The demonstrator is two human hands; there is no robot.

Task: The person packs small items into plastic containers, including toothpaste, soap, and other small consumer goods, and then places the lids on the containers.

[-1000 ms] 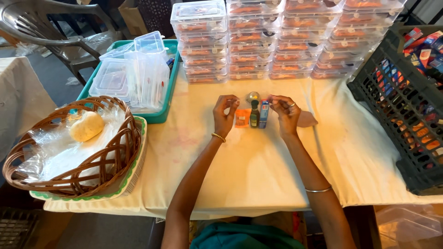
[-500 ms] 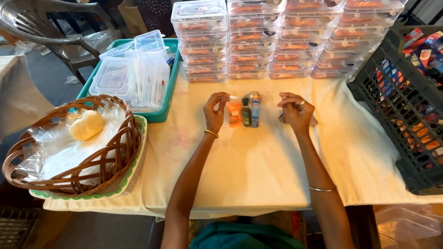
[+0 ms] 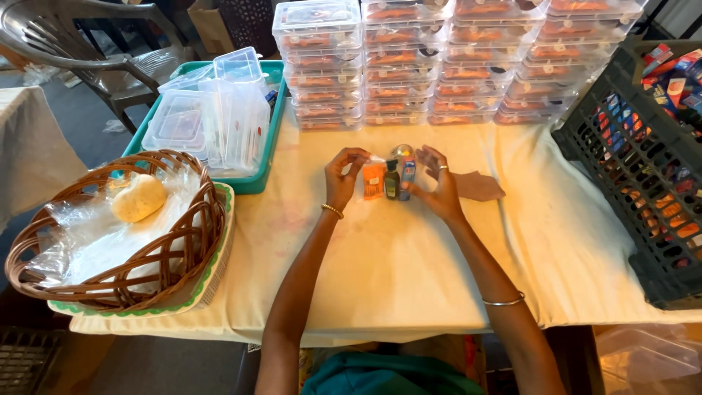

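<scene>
Three small items stood in a tight row mid-table on the cloth (image 3: 409, 285): orange packet (image 3: 373, 181), dark bottle (image 3: 392, 181), blue pack (image 3: 408, 174), touching side by side, w/ a small shiny round piece (image 3: 401, 151) just behind. Left hand (image 3: 341, 178) flanked the row, fingertips pinching the packet's top edge, prob. to keep it upright. Right hand (image 3: 437, 184) sat on the other side, fingers spread & loose, thumb at the blue pack, not gripping anything; it looked like a stop holding the row together.

Brown paper scrap (image 3: 479, 186) lay just beyond the right hand. Behind the row, stacked lidded boxes (image 3: 446, 66) w/ orange contents lined the far edge. Far left: green tray (image 3: 254, 181) of empty clear tubs (image 3: 212, 117); near left: wicker basket (image 3: 110, 234) lined w/ plastic, one bun (image 3: 139, 197) inside. Right: dark crate (image 3: 643, 175) of colourful packs. Grey chair (image 3: 80, 51) off the far-left corner. Nothing crowded the hands.
</scene>
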